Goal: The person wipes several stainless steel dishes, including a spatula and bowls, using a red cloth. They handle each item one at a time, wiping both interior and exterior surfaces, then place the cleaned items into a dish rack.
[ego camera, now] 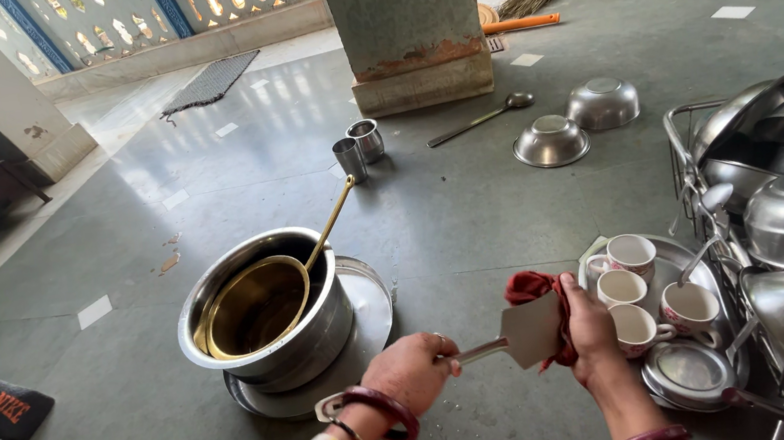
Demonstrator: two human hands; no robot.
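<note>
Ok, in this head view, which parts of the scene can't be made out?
- Right hand palm and fingertips: wrapped in the red cloth behind the flat spatula.
- Spatula handle: covered by the left hand.
- Pot bottom: hidden by the brass ladle lying in it.
- Dish rack: cut off by the right edge and buried under steel bowls.
- Dark thing at the lower left: cut off by the left edge.

Four cups (631, 255), two tumblers (357, 148)
</note>
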